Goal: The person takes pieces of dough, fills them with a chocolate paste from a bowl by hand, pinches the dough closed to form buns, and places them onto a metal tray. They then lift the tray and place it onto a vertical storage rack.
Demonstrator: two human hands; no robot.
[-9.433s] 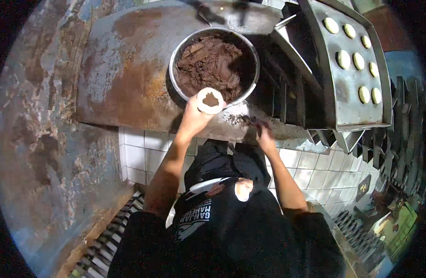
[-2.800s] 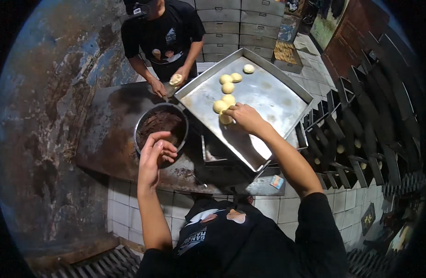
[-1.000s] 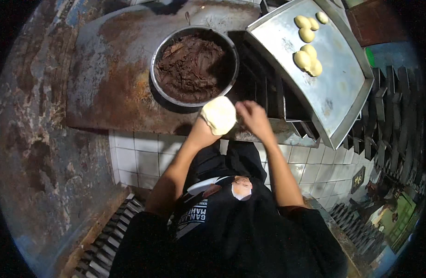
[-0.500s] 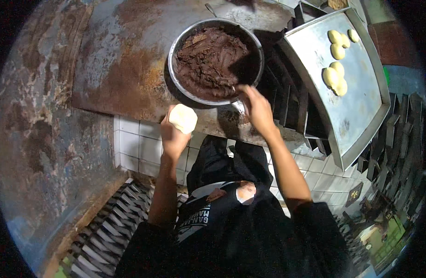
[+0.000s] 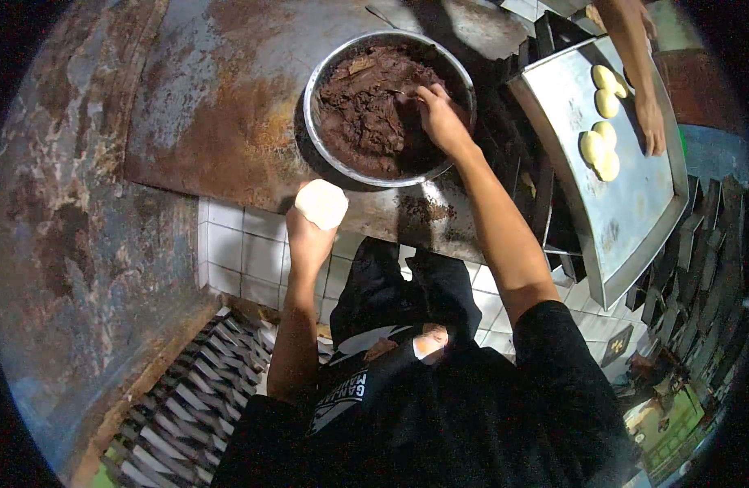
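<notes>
My left hand (image 5: 309, 236), near the worktop's front edge, is curled around a pale, flattened piece of dough (image 5: 321, 203), which covers part of the palm. My right hand (image 5: 439, 114) reaches into a round metal bowl (image 5: 309, 106) of thick dark brown paste (image 5: 366, 122), its fingers closed on a thin metal utensil (image 5: 405, 93) whose end is in the paste. A shallow metal tray (image 5: 639, 215) at the right bears several pale yellow dough balls (image 5: 606, 102), some clustered and touching.
A co-worker's arm (image 5: 626, 45) reaches over the tray from the top right, fingers near its surface. The rusty worktop (image 5: 211, 114) ends above white tiles (image 5: 236, 244). Dark metal trays (image 5: 692, 236) are stacked at the right; more slatted metal pieces (image 5: 179, 398) lie at lower left.
My right hand has moved from the bowl's front edge up into the paste. My left hand with the dough has moved left since a second ago. The co-worker's arm has entered over the tray.
</notes>
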